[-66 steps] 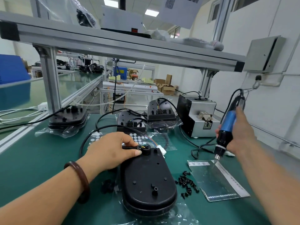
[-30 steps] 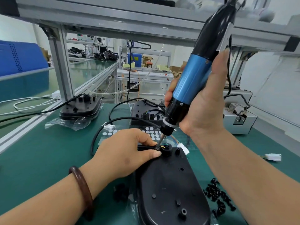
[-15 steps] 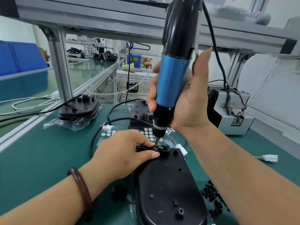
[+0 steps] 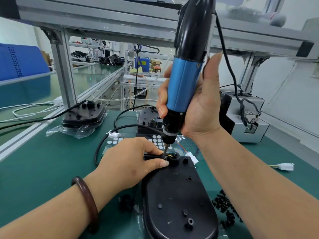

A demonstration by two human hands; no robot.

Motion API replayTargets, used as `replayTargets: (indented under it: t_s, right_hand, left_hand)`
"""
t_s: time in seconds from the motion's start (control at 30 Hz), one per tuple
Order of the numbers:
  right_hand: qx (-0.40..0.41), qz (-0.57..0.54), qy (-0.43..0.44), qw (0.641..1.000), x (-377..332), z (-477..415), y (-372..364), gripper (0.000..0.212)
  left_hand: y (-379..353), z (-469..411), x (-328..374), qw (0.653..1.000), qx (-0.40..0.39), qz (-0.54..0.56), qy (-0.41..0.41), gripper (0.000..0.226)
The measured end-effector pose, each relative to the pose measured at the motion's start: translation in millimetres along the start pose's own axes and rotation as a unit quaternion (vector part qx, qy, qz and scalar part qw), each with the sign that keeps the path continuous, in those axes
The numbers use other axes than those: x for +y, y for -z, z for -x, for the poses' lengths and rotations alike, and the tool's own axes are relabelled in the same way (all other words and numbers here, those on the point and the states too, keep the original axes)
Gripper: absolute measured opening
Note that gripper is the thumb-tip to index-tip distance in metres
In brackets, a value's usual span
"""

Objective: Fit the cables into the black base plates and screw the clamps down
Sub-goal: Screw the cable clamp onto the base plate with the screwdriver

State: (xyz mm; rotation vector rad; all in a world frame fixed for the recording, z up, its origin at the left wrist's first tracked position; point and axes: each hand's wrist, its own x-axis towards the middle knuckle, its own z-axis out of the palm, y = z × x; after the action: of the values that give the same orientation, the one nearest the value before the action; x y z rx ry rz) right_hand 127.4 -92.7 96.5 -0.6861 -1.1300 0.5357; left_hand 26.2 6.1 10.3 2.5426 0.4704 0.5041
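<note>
With the fingers point(image 4: 151, 150) of the left hand point(image 4: 131, 157), thumb and forefinger curled, pinches the small black clamp point(image 4: 150, 156) at the 12 o'clock end of the near base plate point(image 4: 176, 195). Clenches the right hand point(image 4: 203, 107) round the electric screwdriver point(image 4: 183, 83): smooth blue metal barrel, glossy black top, slim steel bit standing on the clamp. Shows matte black plastic in the plate, oval, studded with short posts, lying on crinkled clear film on the green table point(image 4: 43, 169). Counts three plates: the near one, a second plate point(image 4: 82, 114) at 10 o'clock, a third plate point(image 4: 146, 116) at 12. Counts two white connectors: a near connector point(image 4: 191, 156) just beside the plate's 1 o'clock corner, a far connector point(image 4: 286, 166) well apart at 3. Finds a round black cable point(image 4: 103, 142) looping from 10 o'clock under the left hand, and loose black screws point(image 4: 224, 209) heaped at 4 o'clock. Holds the screwdriver nearly upright, straighter than half a second ago; two seconds back, kept it off the plate at 3 o'clock.
</note>
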Motion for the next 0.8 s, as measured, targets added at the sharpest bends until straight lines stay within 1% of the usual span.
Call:
replayTargets:
  t_s: [0.2,0.33,0.47,0.67,0.8]
  right_hand:
    - [-0.012,-0.013,-0.005,1.000,1.2,0.9,1.1,0.069]
    - [-0.030,-0.002,-0.019,0.999,2.9,1.1,2.2,0.072]
    - [-0.046,-0.001,-0.020,0.999,4.4,0.5,1.7,0.073]
    - [-0.030,-0.007,-0.029,0.999,4.1,0.0,2.9,0.075]
    - [-0.023,-0.017,-0.026,0.999,4.3,-0.6,2.9,0.075]
  left_hand:
    - [0.2,-1.1,1.5,1.000,-0.001,-0.003,0.008,0.017]
    - [-0.1,-0.5,-0.5,1.000,-0.003,-0.005,0.008,0.028]
    - [-0.2,-0.7,-0.6,1.000,-0.007,-0.011,0.008,0.030]
    - [-1.3,-0.2,-0.7,1.000,-0.005,-0.022,0.011,0.034]
    - [-0.7,0.3,0.4,0.999,-0.016,-0.034,-0.003,0.040]
